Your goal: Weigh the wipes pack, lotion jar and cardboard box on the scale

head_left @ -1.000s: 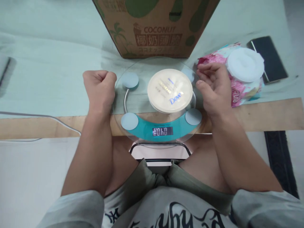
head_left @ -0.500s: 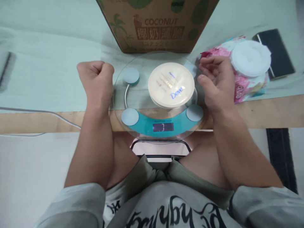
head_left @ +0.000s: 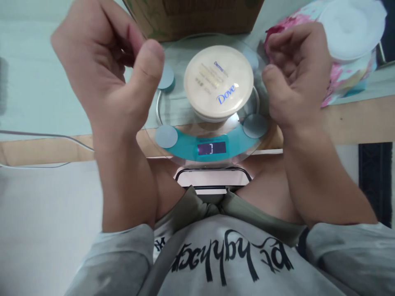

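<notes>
A round cream-coloured Dove jar (head_left: pixel 217 80) rests on a glass bathroom scale (head_left: pixel 185 148) with a turquoise panel and a lit display. My left hand (head_left: pixel 108 70) is raised left of the jar and overlaps the scale's left edge in view. Its fingers are loosely curled, the thumb stands apart from them, and no object shows in it. My right hand (head_left: pixel 298 78) hovers to the jar's right with bent fingers and thumb apart, also holding nothing visible. Beyond it lies a pink floral wipes pack (head_left: pixel 336 82) with a white lid (head_left: pixel 352 28).
A brown cardboard box (head_left: pixel 197 20) stands behind the scale. A dark object (head_left: pixel 389 37) lies at the far right. A cable (head_left: pixel 46 135) runs across the left. The scale overhangs the wooden table edge (head_left: pixel 354 119) above my lap.
My left hand has risen towards the camera, and its fist has loosened with the thumb moving away. My right hand has shifted slightly up and right. The view has tilted; the jar stays on the scale.
</notes>
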`<state>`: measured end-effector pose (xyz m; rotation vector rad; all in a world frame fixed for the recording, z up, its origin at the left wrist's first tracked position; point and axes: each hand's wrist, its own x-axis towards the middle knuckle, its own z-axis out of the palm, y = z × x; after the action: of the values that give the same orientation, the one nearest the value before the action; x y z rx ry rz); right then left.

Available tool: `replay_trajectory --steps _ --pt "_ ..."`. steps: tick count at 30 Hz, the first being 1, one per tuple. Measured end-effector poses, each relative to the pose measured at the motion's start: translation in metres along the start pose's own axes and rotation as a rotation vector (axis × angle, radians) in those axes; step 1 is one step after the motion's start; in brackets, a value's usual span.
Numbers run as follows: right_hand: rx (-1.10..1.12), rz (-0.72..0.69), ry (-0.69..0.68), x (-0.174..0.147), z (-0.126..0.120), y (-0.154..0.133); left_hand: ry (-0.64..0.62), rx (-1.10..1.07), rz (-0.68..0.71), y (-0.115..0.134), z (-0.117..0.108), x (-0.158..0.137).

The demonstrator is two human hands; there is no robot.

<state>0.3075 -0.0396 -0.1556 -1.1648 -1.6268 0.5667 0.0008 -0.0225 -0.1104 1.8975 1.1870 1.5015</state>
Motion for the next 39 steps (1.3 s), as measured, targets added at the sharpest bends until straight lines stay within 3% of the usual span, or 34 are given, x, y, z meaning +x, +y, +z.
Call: replay_trajectory --steps 5,9,13,16,20,23,26,30,34,39 --pt "-0.038 -0.010 0.034 -0.003 0.006 -0.016 -0.211 0.197 0.143 0.013 0.003 0.001" --pt "0.020 -0.044 0.064 -0.004 0.008 -0.018 -0.417 0.175 0.128 0.024 0.007 -0.001" --pt "-0.012 -0.025 0.054 -0.005 0.006 -0.019 -0.645 0.149 0.019 0.008 0.010 0.004" --pt "-0.001 -0.048 0.044 -0.004 0.006 -0.019 -0.738 0.092 0.081 -0.011 0.011 0.011" --pt "0.026 -0.087 0.033 -0.001 0.006 -0.017 -0.681 0.082 0.280 -0.015 0.014 0.008" --pt "0.020 -0.077 0.024 0.000 0.006 -0.019 -0.692 0.059 0.307 -0.007 0.018 0.007" --pt "0.014 -0.078 0.022 0.000 0.006 -0.022 -0.787 0.047 0.182 0.004 0.024 0.012" --pt "-0.022 -0.046 0.018 0.001 0.007 -0.021 -0.700 -0.011 -0.085 0.022 0.032 0.017" --pt "-0.048 -0.079 0.023 0.004 0.008 -0.012 -0.675 -0.041 -0.094 0.036 0.037 0.013" --pt "-0.002 -0.099 0.075 0.006 0.013 -0.003 -0.594 -0.128 -0.214 0.042 0.040 0.013"
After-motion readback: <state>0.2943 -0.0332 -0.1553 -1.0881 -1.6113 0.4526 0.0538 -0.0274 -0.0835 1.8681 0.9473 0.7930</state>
